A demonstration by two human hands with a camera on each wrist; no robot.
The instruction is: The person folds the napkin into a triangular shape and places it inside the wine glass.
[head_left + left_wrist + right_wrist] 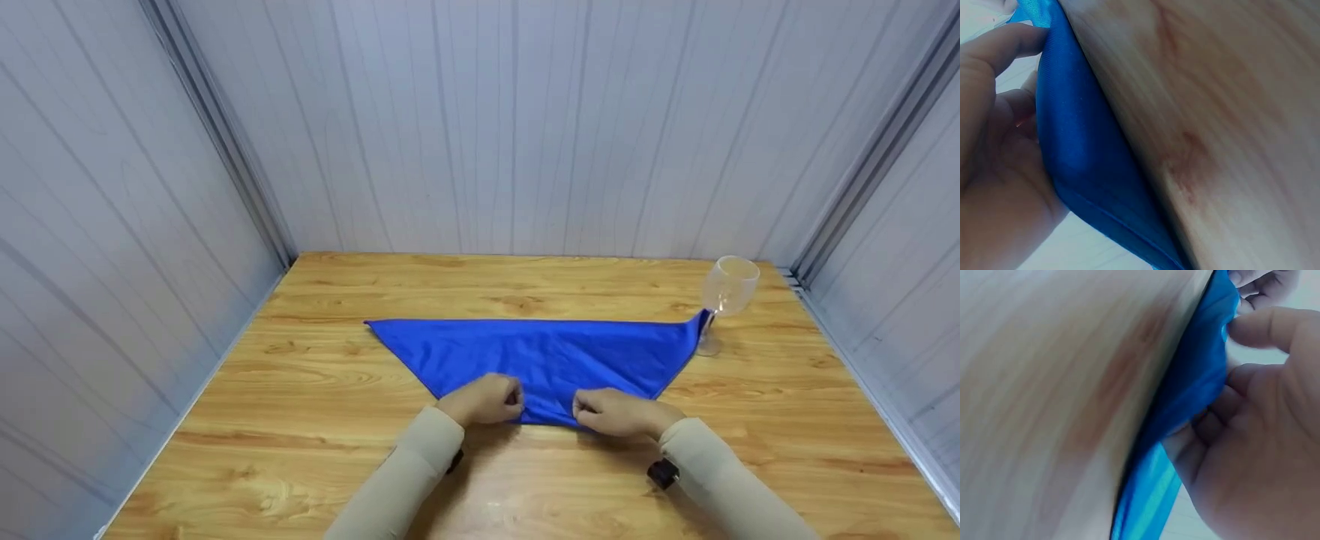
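Note:
A blue cloth [540,352], folded to a shape with a long straight far edge and slanting sides, lies on the wooden table. Its near edge is pinched by my left hand [487,399] on the left and by my right hand [619,411] on the right, a short gap apart. In the left wrist view, the thumb of the left hand [1005,135] presses against the raised edge of the cloth [1084,135]. The right wrist view has the right hand [1264,410] with thumb and curled fingers on the cloth [1190,377].
A clear stemmed glass [731,286] stands at the back right; the cloth's far right corner rises against its stem. Pale panelled walls [480,135] enclose the wooden table [247,450] at the back and both sides.

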